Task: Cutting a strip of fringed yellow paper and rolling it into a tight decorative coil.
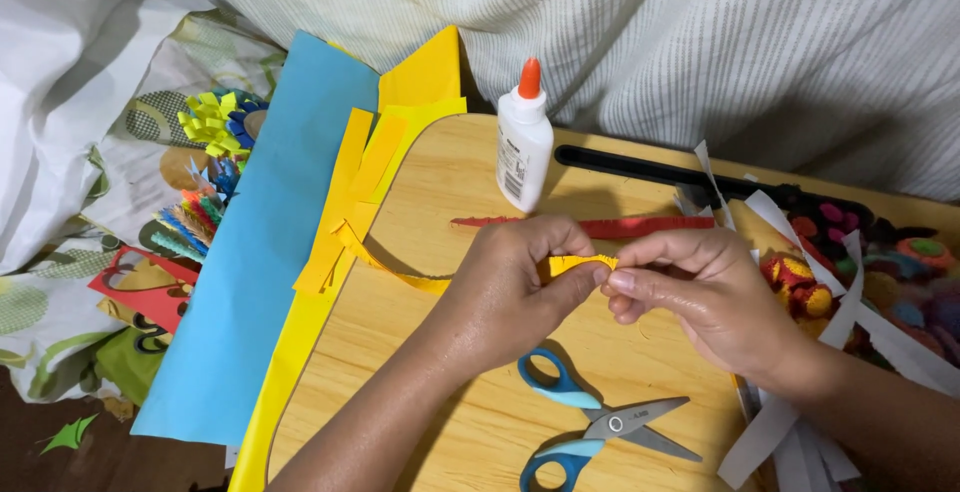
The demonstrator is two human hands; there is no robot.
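While my left hand [510, 282] and right hand [690, 287] pinch the fringed yellow strip [575, 264], overtight rolling could tear it; scissors [590, 427] at six o'clock.

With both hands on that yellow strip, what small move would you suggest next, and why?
Probably another tight turn: the left hand and right hand pinch the coiled end of the fringed yellow strip, while its long tail trails unrolled across the board.
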